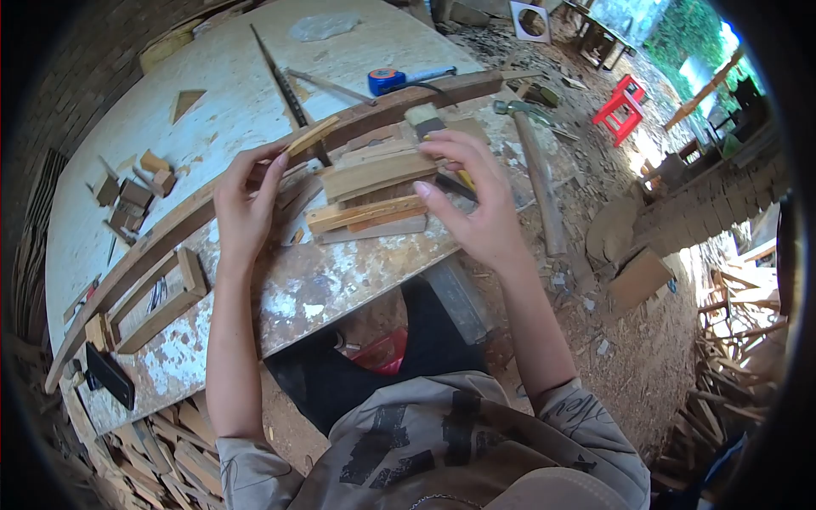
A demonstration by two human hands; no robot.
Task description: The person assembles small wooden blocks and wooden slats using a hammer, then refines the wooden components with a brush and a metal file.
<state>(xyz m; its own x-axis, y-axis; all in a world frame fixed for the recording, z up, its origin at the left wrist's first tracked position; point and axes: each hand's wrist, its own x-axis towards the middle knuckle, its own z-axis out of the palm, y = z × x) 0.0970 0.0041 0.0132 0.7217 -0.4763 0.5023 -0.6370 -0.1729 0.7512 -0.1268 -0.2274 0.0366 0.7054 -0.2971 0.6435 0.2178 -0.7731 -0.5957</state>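
My left hand (246, 191) is closed, with thumb and fingers pinching the near end of a thin, yellowish wooden strip (314, 134). My right hand (478, 191) curls around the right end of a light-brown wooden block (378, 176), thumb at its lower edge and fingertips at its upper edge. Below that block lies a second, yellower wooden piece (361, 212) with small marks along it. A brush (421, 117) with pale bristles sits just beyond my right fingertips. Part of a yellow-and-black tool shows under the right hand, its kind hidden.
A long curved wooden beam (183, 214) crosses the worn table (289, 293). A blue tape measure (387, 81) lies behind it, a hammer (537, 170) to the right. At the left are small wooden blocks (132, 200), a wooden frame (161, 302) and a phone (110, 374).
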